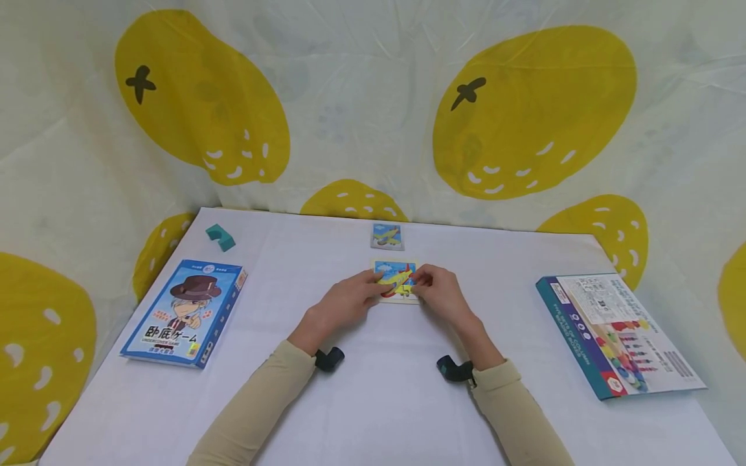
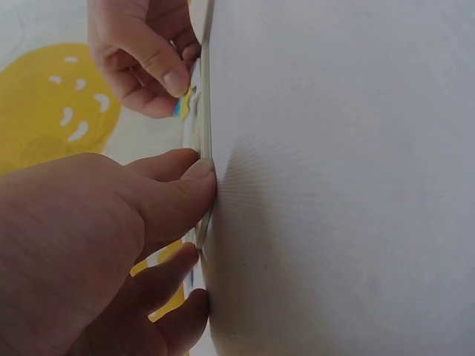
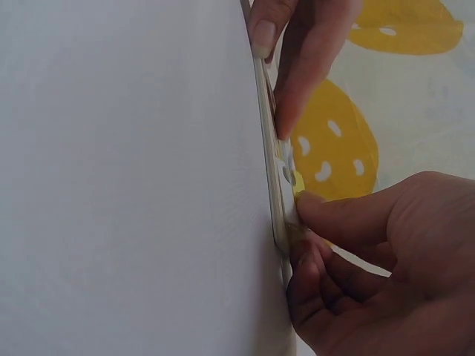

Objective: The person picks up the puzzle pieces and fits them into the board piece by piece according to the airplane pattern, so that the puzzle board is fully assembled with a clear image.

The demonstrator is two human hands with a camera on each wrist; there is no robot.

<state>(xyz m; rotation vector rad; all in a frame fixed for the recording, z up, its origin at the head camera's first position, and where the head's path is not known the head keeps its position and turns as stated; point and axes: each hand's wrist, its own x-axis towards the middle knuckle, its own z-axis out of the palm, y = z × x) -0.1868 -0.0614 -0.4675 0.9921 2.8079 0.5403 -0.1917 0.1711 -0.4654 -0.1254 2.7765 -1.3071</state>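
An airplane picture puzzle (image 1: 402,300) with a pale border lies flat between the two hands on the table. My left hand (image 1: 348,299) holds its left side, with thumb and forefinger at the near left edge. On the other side my right hand (image 1: 441,292) pinches a small puzzle piece (image 2: 185,104), yellow and blue, between thumb and fingertips over the right part of the puzzle. In the right wrist view the same right hand (image 3: 371,252) is close against the puzzle's edge. Fingers partly hide the picture.
Behind the puzzle lies a small square airplane picture (image 1: 387,237). A blue game box (image 1: 185,314) and a teal arched block (image 1: 220,237) are at the left. At the right lies a teal-edged box (image 1: 620,333). A cloth with yellow fruit shapes hangs behind the table.
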